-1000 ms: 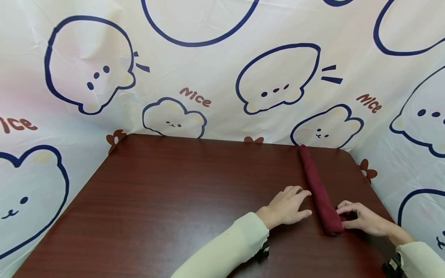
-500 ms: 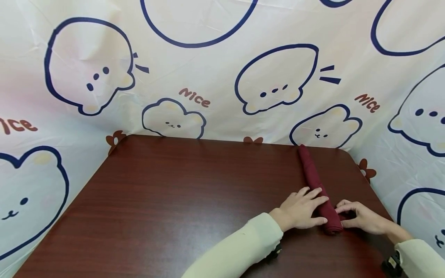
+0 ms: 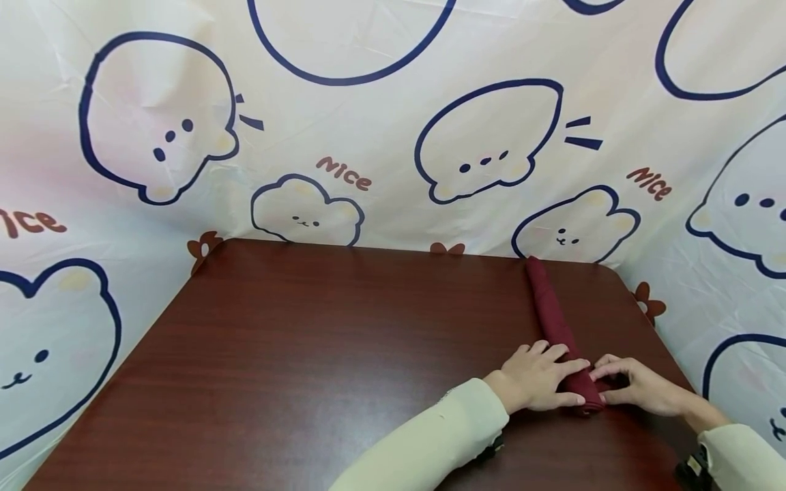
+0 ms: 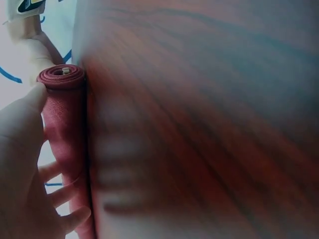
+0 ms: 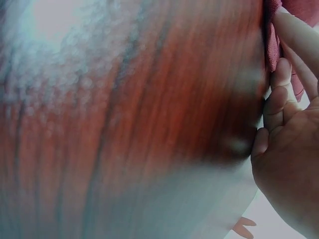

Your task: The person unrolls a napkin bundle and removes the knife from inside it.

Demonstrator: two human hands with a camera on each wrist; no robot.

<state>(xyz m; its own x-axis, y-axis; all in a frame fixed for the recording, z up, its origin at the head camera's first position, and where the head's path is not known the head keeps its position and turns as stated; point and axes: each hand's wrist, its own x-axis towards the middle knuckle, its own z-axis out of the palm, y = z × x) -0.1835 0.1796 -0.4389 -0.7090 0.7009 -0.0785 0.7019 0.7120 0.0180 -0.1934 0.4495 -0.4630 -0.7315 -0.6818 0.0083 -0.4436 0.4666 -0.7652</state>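
A dark red cloth (image 3: 548, 303), rolled into a long tube, lies on the right part of the table and runs from the far edge toward me. In the left wrist view its near end (image 4: 61, 77) shows spiral layers with a small pale tag in the middle. My left hand (image 3: 535, 378) rests on the near part of the roll from the left, fingers spread and fairly straight across it. On the other side, my right hand (image 3: 645, 387) pinches the cloth's loose edge near that end. The right wrist view shows a strip of this edge (image 5: 272, 42) at the fingertips.
The brown wood-grain table (image 3: 276, 354) extends to the left of the roll. A white sheet (image 3: 393, 123) printed with cartoon outlines hangs behind and along both sides of the table. Dark wrist straps (image 3: 694, 469) show at the sleeves.
My left hand has moved right from beside the roll onto it, then slid slightly toward its near end. The right hand has stayed almost still at the cloth's edge.
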